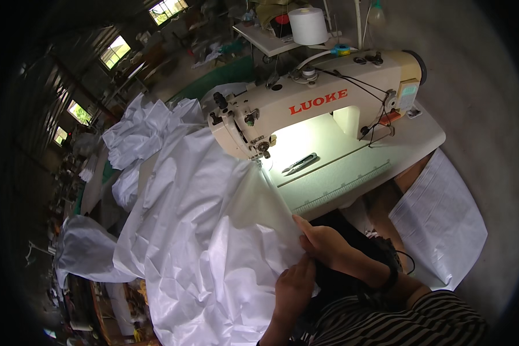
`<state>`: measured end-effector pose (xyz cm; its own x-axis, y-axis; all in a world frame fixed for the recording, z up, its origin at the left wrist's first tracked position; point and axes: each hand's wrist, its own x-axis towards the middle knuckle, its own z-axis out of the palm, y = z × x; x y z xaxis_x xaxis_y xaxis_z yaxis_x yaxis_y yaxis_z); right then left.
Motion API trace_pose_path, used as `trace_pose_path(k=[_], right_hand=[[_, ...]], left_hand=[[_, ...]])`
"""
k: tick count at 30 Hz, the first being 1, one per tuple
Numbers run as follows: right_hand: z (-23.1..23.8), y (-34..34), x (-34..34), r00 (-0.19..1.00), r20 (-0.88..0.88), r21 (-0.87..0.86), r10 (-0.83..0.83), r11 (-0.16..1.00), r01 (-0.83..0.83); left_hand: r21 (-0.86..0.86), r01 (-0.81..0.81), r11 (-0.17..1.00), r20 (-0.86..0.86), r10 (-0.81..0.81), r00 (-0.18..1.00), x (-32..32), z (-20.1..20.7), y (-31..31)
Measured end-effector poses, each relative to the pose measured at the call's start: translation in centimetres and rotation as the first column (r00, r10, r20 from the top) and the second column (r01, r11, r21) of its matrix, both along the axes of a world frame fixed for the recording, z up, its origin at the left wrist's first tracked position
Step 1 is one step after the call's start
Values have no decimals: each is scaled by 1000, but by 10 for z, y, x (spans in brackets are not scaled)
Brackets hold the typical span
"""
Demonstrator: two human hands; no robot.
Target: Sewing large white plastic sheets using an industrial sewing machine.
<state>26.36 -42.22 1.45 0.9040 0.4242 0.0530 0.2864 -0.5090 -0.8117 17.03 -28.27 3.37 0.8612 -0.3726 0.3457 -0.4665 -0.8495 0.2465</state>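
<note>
The left hand (294,286) and right hand (327,246) are closed on the edge of a glossy, crumpled white sheet (193,193); rightward, bare desk (352,165) is seen beside snips (301,164).

The white sheet (184,248) runs out of view below.

Toward five o'clock on my feed I make out a top (375,324) and right sleeve (451,312) in narrow dark and pale stripes; toward four, a dark band (391,280) rings the right wrist (376,275). The left hand (294,288) and right hand (326,245) are bare.
</note>
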Motion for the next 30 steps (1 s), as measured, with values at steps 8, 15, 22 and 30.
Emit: trace_pose_path(k=[8, 15, 22, 30], right_hand=[[19, -16, 4, 975, 204, -184, 88, 982, -50], [22, -5, 1, 977, -167, 145, 135, 983, -112], [-10, 28, -5, 979, 192, -238, 65, 971, -18], [4, 68, 70, 954, 290, -478, 79, 875, 73]], left_hand=[[-424, 351, 835, 96, -344, 934, -56, -65, -40], [-810, -494, 315, -586, -461, 666, 9, -151, -20], [-695, -550, 464, -691, -216, 690, 5, -108, 3], [-503, -633, 589, -736, 91, 670, -6, -63, 29]])
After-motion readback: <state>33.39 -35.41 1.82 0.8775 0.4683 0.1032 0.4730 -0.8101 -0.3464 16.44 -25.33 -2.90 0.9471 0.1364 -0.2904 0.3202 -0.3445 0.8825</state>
